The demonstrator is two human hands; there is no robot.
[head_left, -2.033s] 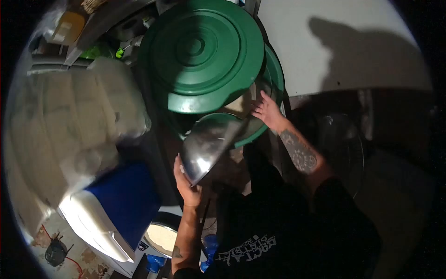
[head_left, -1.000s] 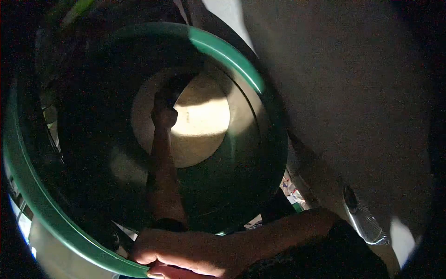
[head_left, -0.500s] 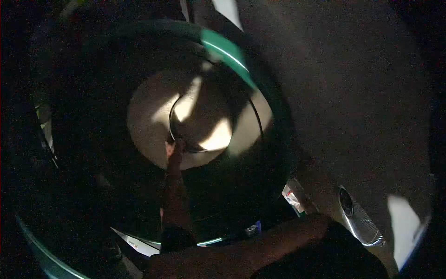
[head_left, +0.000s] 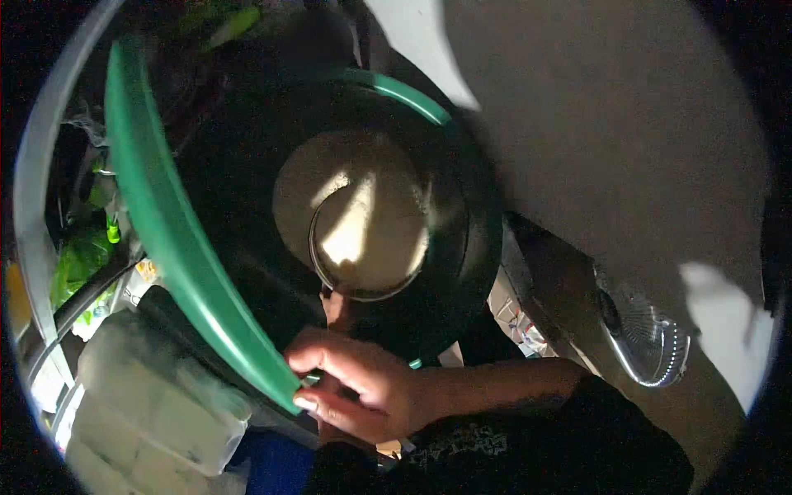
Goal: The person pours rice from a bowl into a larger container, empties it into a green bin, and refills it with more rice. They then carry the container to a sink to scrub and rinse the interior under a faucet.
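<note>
A deep dark container has a green rim (head_left: 408,97), with pale material (head_left: 301,177) at its bottom. Inside it lies a round bowl (head_left: 371,239), partly sunlit. My left hand (head_left: 335,310) reaches in from below, its fingers closed on the bowl's near edge; most of that hand is in shadow. Across the left arm, my right hand (head_left: 355,384) pinches the lower end of a long curved green piece (head_left: 194,268), which looks like a lid seen edge-on. That piece stands tilted at the container's left side.
At the lower left are translucent wrapped packages (head_left: 148,396) and something blue (head_left: 280,462). Green leafy-looking items (head_left: 82,260) lie at the far left. On the right, a clear ribbed plastic container (head_left: 648,342) rests beside a large grey-brown surface (head_left: 610,140).
The green curved piece has come up into view on the left, with my right hand now visible on its end. The bowl appears slightly lower and further right, and the view has shifted.
</note>
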